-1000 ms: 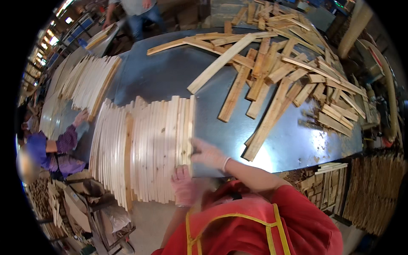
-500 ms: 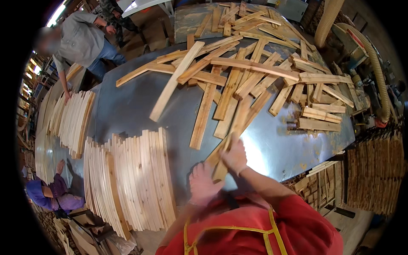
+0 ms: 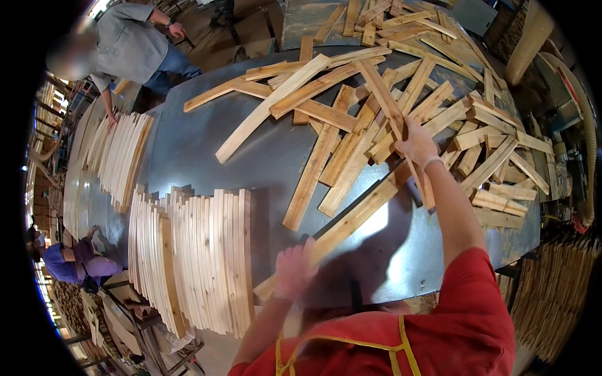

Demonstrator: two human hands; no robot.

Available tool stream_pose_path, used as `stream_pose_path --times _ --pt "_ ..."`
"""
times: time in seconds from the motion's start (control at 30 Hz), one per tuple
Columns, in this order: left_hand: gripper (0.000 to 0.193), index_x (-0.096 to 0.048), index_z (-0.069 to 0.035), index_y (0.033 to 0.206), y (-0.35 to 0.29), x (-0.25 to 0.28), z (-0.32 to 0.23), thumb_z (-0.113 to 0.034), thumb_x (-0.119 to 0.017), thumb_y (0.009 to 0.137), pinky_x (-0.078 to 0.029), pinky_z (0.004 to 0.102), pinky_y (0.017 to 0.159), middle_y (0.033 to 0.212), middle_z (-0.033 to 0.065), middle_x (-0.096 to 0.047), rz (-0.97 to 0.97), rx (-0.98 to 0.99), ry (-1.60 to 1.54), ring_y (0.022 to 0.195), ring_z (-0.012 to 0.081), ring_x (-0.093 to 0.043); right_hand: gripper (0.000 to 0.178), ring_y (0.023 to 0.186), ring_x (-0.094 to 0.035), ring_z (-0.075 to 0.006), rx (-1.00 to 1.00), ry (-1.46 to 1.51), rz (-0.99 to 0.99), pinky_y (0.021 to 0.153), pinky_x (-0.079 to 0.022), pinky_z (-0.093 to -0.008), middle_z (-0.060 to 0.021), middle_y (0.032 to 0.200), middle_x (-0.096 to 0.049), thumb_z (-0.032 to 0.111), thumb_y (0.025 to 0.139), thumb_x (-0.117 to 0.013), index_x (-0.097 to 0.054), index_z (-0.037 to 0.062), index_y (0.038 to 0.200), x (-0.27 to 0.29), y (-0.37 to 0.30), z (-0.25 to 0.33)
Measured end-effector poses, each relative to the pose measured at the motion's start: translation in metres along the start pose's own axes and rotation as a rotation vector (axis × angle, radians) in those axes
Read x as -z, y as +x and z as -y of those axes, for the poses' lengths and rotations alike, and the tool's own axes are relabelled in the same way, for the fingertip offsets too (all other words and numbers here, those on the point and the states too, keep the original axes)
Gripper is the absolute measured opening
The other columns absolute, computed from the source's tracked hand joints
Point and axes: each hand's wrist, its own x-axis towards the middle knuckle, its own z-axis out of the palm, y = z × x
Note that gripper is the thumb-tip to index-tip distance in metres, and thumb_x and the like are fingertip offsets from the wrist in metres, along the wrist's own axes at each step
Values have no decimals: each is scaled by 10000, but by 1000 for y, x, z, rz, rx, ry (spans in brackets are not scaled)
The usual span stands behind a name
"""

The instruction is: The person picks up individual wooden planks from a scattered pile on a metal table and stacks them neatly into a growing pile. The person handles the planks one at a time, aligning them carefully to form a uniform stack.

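Observation:
My left hand (image 3: 295, 271), in a pale glove, is closed around the near part of a wooden board (image 3: 354, 219) that slants over the metal table near its front edge. Farther right, my right hand (image 3: 416, 143), also gloved, grips a second wooden board (image 3: 384, 94) by its middle. This board crosses over the heap of loose boards (image 3: 342, 147), and its near end overlaps the far end of the first one. To the left of my left hand stands a tight row of pale wooden strips (image 3: 210, 257), set side by side.
A co-worker in a grey shirt (image 3: 128, 47) touches another row of strips (image 3: 125, 156) at the far left. A second person in purple (image 3: 78, 260) is at the left edge. Stacked boards (image 3: 555, 294) stand at the right; a ribbed hose (image 3: 530, 44) hangs behind.
My right hand has moved away from my left, far and to the right, and now grips another board. My left hand stays near the table's front edge with its board. The view has shifted slightly.

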Motion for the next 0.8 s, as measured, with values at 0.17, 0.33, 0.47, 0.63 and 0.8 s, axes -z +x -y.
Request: stream_pose_path --times 0.17,0.33,0.47,0.63,0.8 --pt "877 -494 -80 1553 -118 28 24 -235 -881 782 -536 494 912 1125 150 -701 -91 143 -194 1030 323 -701 864 978 -706 -254 -49 897 20 866 -579 -376 -191 1250 -680 229 873 -752 -402 12 1633 -13 -98 -11" --pt "730 -518 -81 1540 -230 -7 56 -82 -828 879 -587 395 852 1162 119 -735 -62 397 -1207 1026 240 -731 522 855 -677 -244 -76 1642 188 766 -606 -391 -110 1064 -651 92 916 -688 -497 26 1398 -80 -216 11" --pt "677 -530 -82 1531 -290 -43 64 -15 -789 909 -601 360 827 1181 77 -743 -48 558 -1526 1036 230 -732 475 949 -671 -239 -170 1640 350 854 -592 -378 -96 1060 -650 14 898 -643 -538 46 1361 -160 -298 70" --pt "615 -591 -65 1487 -280 -24 42 -275 -755 932 -578 377 842 1113 132 -739 204 855 -1124 1002 245 -723 675 1140 -704 -398 84 471 792 1013 -537 -460 -288 1231 -723 351 940 -661 -515 0 1497 -172 -356 175" --pt "539 -656 -27 1324 -244 -24 61 -406 -694 941 -556 498 907 1148 208 -704 -14 613 -511 1015 411 -696 729 1171 -663 -530 236 241 777 1013 -523 -536 -386 1222 -685 415 952 -588 -453 -77 1473 -233 -387 215"
